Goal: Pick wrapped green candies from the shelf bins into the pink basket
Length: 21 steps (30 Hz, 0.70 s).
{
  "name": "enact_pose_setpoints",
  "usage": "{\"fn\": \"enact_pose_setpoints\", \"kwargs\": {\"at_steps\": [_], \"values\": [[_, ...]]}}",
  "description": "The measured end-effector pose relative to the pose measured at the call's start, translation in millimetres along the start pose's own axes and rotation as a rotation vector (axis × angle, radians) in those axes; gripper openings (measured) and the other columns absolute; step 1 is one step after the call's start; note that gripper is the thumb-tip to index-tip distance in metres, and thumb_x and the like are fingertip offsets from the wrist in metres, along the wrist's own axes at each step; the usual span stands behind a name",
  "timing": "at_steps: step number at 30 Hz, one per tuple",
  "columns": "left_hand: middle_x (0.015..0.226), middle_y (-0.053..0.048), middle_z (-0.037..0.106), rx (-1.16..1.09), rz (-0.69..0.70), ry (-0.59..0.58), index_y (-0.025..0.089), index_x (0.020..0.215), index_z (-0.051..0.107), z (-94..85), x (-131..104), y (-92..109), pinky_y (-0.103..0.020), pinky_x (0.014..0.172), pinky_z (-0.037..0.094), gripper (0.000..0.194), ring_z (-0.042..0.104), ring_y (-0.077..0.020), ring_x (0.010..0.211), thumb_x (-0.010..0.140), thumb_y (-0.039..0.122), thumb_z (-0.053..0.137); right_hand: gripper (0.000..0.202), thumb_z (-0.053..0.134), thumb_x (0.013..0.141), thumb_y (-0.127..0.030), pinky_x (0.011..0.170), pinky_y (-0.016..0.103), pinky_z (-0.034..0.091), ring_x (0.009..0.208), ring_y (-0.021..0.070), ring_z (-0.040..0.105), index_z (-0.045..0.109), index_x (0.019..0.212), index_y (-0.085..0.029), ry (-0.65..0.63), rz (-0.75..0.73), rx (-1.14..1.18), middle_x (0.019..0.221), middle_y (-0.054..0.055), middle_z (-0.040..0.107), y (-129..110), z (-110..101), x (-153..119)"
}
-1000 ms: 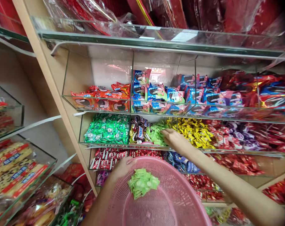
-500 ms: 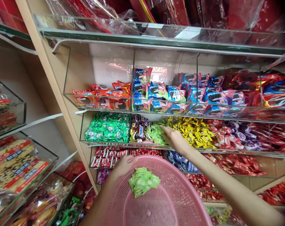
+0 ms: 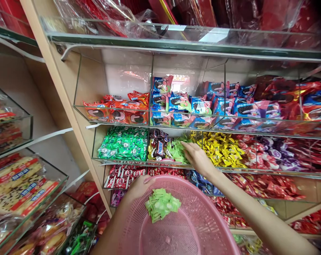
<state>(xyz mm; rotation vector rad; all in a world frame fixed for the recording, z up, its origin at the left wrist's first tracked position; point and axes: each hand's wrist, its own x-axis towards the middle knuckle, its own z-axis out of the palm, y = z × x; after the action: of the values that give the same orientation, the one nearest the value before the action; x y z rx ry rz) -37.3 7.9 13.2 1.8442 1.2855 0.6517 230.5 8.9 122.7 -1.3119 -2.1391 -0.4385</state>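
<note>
A pink plastic basket point(image 3: 202, 212) with perforated walls tilts toward me below the shelves. My left hand point(image 3: 141, 186) is closed on its upper left rim. Inside lies a small heap of light green candy packets point(image 3: 162, 205). My right hand point(image 3: 199, 159) reaches into a glass shelf bin, fingers stretched over similar light green packets point(image 3: 177, 150); the fingertips are partly hidden. Just left of those packets are dark Snickers bars point(image 3: 159, 147). Yellow wrapped candies point(image 3: 224, 150) fill the space to the hand's right.
Dark green packets point(image 3: 123, 143) occupy the bin on the left. Above, a glass-fronted shelf holds blue cookie packs point(image 3: 178, 102) and orange ones point(image 3: 118, 109). A wooden upright point(image 3: 67, 106) separates another shelf with bagged pastries point(image 3: 19, 184). Red candies point(image 3: 266, 186) lie lower right.
My right hand has shifted slightly to the right and down, its fingers a little more bent over the green packets. The view has moved slightly; the basket and its heap look the same.
</note>
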Motion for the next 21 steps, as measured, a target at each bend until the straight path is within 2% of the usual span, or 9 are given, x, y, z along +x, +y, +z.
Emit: {"fn": "enact_pose_setpoints", "kwargs": {"at_steps": [5,9,12,15,18,21], "values": [[0.072,0.0,0.062,-0.03,-0.009,-0.01,0.016,0.082,0.066,-0.5,0.6,-3.9,-0.023,0.066,0.039,0.051,0.053,-0.0157,0.073,0.074,0.063,0.048,0.033,0.042,0.091,-0.025,0.087,0.039,0.047,0.096,0.0222,0.059,0.055,0.12,-0.018,0.207,0.056,0.165,0.104,0.01,0.064,-6.5,-22.1,-7.7],[0.07,0.001,0.061,-0.012,-0.008,-0.021,0.016,0.08,0.065,-1.8,1.1,-6.2,-0.023,0.065,0.038,0.053,0.052,-0.0145,0.071,0.074,0.065,0.047,0.032,0.052,0.087,-0.028,0.087,0.037,0.049,0.095,0.0196,0.061,0.057,0.118,-0.021,0.268,0.2,0.391,0.109,0.008,0.065,-29.4,-38.2,-40.8],[0.07,0.002,0.06,-0.005,-0.019,-0.037,0.016,0.08,0.064,-1.7,2.3,-7.6,-0.022,0.064,0.037,0.053,0.051,-0.0137,0.068,0.075,0.065,0.046,0.033,0.052,0.087,-0.028,0.085,0.037,0.051,0.096,0.0195,0.062,0.056,0.12,-0.023,0.151,0.253,0.54,0.111,0.008,0.064,-51.6,-34.4,-73.6],[0.07,0.002,0.059,0.01,-0.028,-0.043,0.016,0.08,0.064,-0.1,4.4,-7.0,-0.022,0.063,0.036,0.052,0.05,-0.0132,0.067,0.075,0.065,0.046,0.034,0.046,0.091,-0.027,0.086,0.04,0.049,0.101,0.0215,0.059,0.053,0.124,-0.025,-0.101,0.187,0.567,0.114,0.01,0.062,-66.4,-15.1,-95.5],[0.067,0.002,0.057,0.048,-0.037,-0.038,0.017,0.076,0.062,1.8,6.0,-5.0,-0.022,0.062,0.035,0.051,0.049,-0.0128,0.066,0.075,0.065,0.046,0.032,0.041,0.092,-0.023,0.087,0.038,0.047,0.101,0.0208,0.058,0.054,0.121,-0.022,-0.333,0.098,0.532,0.11,0.01,0.063,-69.2,10.0,-101.9],[0.065,0.003,0.055,0.056,-0.046,-0.036,0.017,0.075,0.061,2.4,5.4,-4.6,-0.021,0.061,0.035,0.05,0.048,-0.013,0.066,0.075,0.065,0.046,0.026,0.04,0.093,-0.021,0.081,0.034,0.048,0.093,0.0196,0.059,0.058,0.11,-0.02,-0.458,0.035,0.392,0.1,0.008,0.064,-65.9,29.8,-102.3]]}}
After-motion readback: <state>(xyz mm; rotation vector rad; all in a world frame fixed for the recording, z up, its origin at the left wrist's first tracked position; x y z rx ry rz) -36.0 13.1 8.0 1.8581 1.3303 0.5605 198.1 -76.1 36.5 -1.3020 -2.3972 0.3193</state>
